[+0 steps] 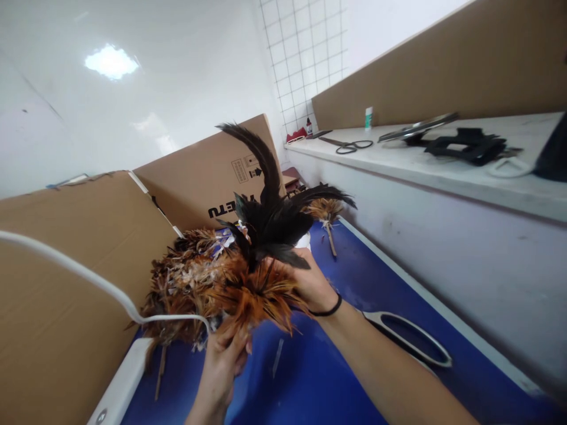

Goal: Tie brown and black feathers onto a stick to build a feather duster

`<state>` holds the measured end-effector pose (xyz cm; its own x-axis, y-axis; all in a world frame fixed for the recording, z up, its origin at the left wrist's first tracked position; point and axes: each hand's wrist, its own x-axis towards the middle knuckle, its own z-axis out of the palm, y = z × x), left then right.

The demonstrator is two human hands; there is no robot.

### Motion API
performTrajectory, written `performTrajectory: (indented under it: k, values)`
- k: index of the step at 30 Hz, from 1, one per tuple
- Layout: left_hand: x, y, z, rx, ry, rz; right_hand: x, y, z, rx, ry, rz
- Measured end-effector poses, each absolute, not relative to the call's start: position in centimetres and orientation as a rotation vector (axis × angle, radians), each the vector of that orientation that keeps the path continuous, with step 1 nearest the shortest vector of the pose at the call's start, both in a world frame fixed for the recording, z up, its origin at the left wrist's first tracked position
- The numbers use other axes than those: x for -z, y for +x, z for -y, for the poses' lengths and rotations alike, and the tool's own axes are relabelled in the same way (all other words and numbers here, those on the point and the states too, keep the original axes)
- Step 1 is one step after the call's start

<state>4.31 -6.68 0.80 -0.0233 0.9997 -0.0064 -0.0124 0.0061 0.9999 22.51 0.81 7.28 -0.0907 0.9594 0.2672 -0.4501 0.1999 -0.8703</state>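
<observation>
Currently, head view only. Left hand (221, 360) grips the lower end of a feather duster (257, 289) from below, fingers closed round what looks like its stem, hidden under the rust-orange plumes; this grip keeps the head raised off the desk (319, 378). Right hand (312, 283) sits at the top of the orange plumes, fingers pressed together on the base of a bunch of black feathers (270, 218), which stand upright and fan outward. Holding them at the base lets the tips spread freely above the orange ring. A dark band circles the right wrist.

Just behind the duster, touching it or nearly so, lies a pile of brown feathers (186, 271), within easy reach of the left hand. A white cable (88, 277) arcs across in front of that pile. Further back on the blue desk lies a second duster (326, 213), apart from the hands. Scissors (411, 339) lie flat just right of the right forearm. Cardboard boxes (208, 171) wall in the left side. On the raised shelf (443, 171), another pair of scissors (349, 145) and black scraps (469, 144), well apart.
</observation>
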Motion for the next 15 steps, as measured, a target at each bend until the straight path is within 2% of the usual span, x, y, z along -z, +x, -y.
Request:
performTrajectory:
  k: [9,15]
  values:
    - [-0.7,3.4,6.6,-1.105,1.162,-1.19,-6.6,22.9,-1.6,-1.479,-0.455,1.096]
    - [-0.2,3.6,6.6,-1.083,1.153,-1.166,-6.1,23.0,-1.7,-1.494,-0.524,1.06]
